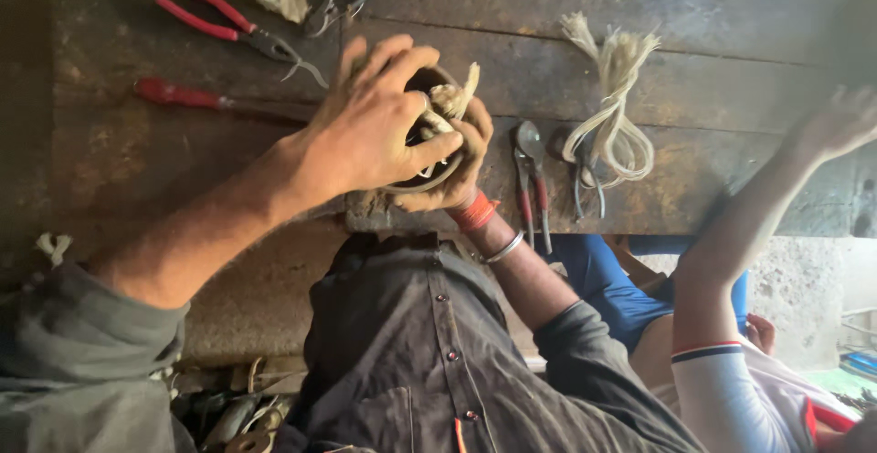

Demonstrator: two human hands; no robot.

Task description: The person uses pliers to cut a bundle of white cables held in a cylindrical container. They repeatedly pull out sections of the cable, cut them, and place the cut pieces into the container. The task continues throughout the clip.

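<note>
Both hands are on one round dark housing (429, 133) at the near edge of the wooden bench (731, 15).

Left hand (365, 124) lies over the housing's top, fingers spread and curled round the rim, thumb pressed along the front. Right hand (461, 165) cups it from below on the other side, fingers wrapped tight; fingertips are hidden behind the housing, so I can't tell whether they pinch anything.

Housing is open-topped. Inside: pale fibrous cord (452, 97), frayed end sticking up past the rim. Deeper contents not visible.

Risks, as I judge them:
- Housing overhangs the bench edge and is supported mostly by the hands. If either grip slackens, it tips off toward the lap.
- Loose cord end could snag under the left fingers and pull out.
- Another person's arm (758, 206) reaches across, well right of the housing. A bump would jolt the bench.

Around the housing:
- red-handled pliers (237, 28), far left of it
- red-handled screwdriver (183, 97), left, tip running toward it
- grey pliers (343, 1), beyond it
- small pliers (530, 174), just right
- cord bundle (617, 106), further right, apart
</note>
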